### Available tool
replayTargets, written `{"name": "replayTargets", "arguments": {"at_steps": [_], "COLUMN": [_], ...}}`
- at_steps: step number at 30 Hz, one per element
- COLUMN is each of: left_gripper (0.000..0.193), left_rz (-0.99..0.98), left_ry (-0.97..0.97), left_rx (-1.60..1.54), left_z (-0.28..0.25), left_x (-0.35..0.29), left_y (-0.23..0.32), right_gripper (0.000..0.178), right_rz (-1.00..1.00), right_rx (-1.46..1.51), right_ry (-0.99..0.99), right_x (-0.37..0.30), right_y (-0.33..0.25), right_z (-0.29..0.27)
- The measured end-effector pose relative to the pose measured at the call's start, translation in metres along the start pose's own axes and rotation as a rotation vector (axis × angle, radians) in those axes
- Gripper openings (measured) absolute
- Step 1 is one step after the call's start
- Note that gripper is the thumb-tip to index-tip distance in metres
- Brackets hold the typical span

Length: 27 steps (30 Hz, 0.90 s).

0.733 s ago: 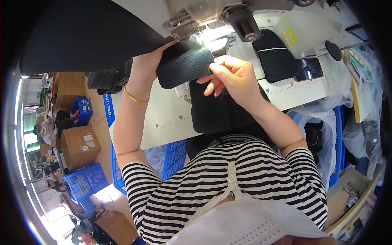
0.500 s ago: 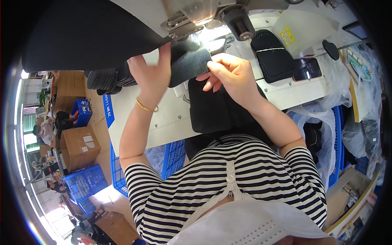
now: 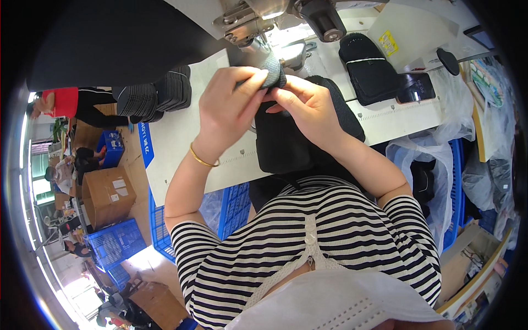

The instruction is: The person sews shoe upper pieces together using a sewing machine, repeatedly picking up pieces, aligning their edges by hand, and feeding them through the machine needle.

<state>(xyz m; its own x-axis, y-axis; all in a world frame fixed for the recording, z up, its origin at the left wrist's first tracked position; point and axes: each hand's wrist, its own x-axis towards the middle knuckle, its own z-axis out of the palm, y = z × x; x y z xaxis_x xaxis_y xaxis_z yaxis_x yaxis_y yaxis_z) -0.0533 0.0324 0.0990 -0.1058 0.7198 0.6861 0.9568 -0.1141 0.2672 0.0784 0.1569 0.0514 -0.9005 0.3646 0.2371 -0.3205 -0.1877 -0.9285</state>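
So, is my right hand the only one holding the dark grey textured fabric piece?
No, your left hand and right hand both pinch that fabric piece.

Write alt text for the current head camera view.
A person's left grip and right grip pinch a dark fabric piece at a sewing machine. Stacked black pieces sit to the left; a white-banded black bundle lies to the right.

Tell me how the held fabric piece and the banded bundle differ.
The fabric piece is pinched by the left hand and right hand; the black bundle lies untouched on the white table. The fabric piece looks bent; the bundle lies flatter. The bundle wears a pale band; the piece shows none. Both look dark.
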Motion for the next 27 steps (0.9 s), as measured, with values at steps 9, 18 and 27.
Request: {"name": "replayTargets", "arguments": {"at_steps": [9, 18, 27], "left_gripper": [0.037, 0.038, 0.038], "left_rz": [0.360, 0.414, 0.355], "left_ry": [0.099, 0.045, -0.012], "left_rx": [0.357, 0.372, 0.358], "left_z": [0.006, -0.003, -0.006], "left_x": [0.002, 0.000, 0.006], "left_y": [0.006, 0.001, 0.000], "right_gripper": [0.026, 0.027, 0.028], "right_rz": [0.045, 0.086, 0.060], "right_rx": [0.250, 0.321, 0.341], "right_ry": [0.046, 0.023, 0.019], "right_x": [-0.005, -0.005, 0.001], "right_y": [0.004, 0.001, 0.002], "right_z": [0.015, 0.021, 0.022]}}
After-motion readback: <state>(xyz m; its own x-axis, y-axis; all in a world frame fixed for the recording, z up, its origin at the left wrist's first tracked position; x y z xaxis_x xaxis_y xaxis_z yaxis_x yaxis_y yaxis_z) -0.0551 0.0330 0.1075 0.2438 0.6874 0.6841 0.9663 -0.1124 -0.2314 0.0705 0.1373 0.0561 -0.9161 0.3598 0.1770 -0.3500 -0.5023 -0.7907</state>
